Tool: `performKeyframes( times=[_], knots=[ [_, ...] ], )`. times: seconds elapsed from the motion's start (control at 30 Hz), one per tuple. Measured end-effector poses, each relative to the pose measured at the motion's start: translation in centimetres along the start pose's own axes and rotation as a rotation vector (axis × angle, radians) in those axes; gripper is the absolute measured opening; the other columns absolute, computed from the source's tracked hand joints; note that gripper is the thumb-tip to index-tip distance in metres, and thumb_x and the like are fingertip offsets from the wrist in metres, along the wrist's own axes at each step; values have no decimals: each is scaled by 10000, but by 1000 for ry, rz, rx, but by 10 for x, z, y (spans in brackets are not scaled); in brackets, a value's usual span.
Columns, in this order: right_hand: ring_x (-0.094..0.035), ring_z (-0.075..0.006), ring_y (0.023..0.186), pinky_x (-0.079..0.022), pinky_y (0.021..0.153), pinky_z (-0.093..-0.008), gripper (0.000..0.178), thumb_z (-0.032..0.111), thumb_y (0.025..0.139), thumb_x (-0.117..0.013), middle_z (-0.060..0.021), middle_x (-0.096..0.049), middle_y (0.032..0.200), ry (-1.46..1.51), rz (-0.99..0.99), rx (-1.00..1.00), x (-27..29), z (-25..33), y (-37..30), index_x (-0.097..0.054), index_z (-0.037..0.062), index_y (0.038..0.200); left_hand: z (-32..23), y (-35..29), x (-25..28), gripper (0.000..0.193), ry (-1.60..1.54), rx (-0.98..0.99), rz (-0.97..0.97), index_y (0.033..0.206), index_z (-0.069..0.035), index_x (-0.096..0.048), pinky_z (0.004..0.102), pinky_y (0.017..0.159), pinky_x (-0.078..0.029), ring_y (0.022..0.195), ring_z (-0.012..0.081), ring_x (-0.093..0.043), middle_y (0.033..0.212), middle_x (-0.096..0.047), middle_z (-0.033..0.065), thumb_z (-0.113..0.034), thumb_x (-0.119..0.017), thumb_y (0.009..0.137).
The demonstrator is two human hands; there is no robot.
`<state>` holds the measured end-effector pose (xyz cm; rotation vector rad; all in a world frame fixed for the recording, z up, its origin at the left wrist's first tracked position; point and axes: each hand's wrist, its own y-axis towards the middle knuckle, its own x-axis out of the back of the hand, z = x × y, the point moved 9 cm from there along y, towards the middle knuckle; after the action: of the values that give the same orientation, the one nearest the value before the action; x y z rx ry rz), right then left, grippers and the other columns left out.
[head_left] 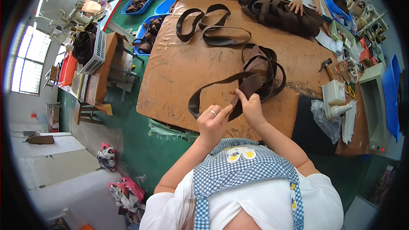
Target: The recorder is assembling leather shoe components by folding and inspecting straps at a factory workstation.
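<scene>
Both my hands pinch a dark brown strap [208, 88] over the near part of the brown-topped table. My left hand [213, 121], with a ring on one finger, is closed on the strap's near end. My right hand [250, 107] grips it a little farther along, thumb on top, beside a wide flat brown piece [250, 84]. The strap loops out to the left and back. Just beyond my hands lies a heap of brown straps [266, 66], touching the strap I hold. Some fingertips are hidden.
Loose brown strap loops [213, 21] lie farther back on the table [170, 68]. At the far right, another person's hands [297, 5] rest on a bundle of straps [281, 17]. Blue trays [138, 36] stand left; a white bottle [334, 93] and scissors [351, 89] lie right.
</scene>
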<state>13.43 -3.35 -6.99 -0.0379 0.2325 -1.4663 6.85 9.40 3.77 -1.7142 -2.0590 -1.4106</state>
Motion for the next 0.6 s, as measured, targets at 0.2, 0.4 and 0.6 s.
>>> performKeyframes(
  times=[0.2,0.4,0.6],
  knots=[
    [-480,-43,568,-397,554,-203,234,115,976,-536,35,-582,638,-164,-8,-34,3,2,-11,-702,-29,896,-11,-11,-8,270,170,-110,172,952,-20,-699,298,511,-455,598,184,-546,684,-513,47,17,-651,688],
    [-527,-59,746,-435,621,-189,217,126,909,-651,12,-561,811,-71,189,-71,-11,19,-36,-600,29,1097,-8,-14,3,216,102,26,268,905,-70,-718,309,517,-473,601,196,-588,648,-529,51,4,-716,702],
    [-621,-144,893,-522,716,-264,312,120,887,-666,-82,-611,1008,446,240,-667,8,-25,-87,-563,33,1169,1,-24,-1,186,-271,389,419,787,-44,-670,278,521,-437,551,156,-526,633,-563,38,-43,-813,669]
  ],
)
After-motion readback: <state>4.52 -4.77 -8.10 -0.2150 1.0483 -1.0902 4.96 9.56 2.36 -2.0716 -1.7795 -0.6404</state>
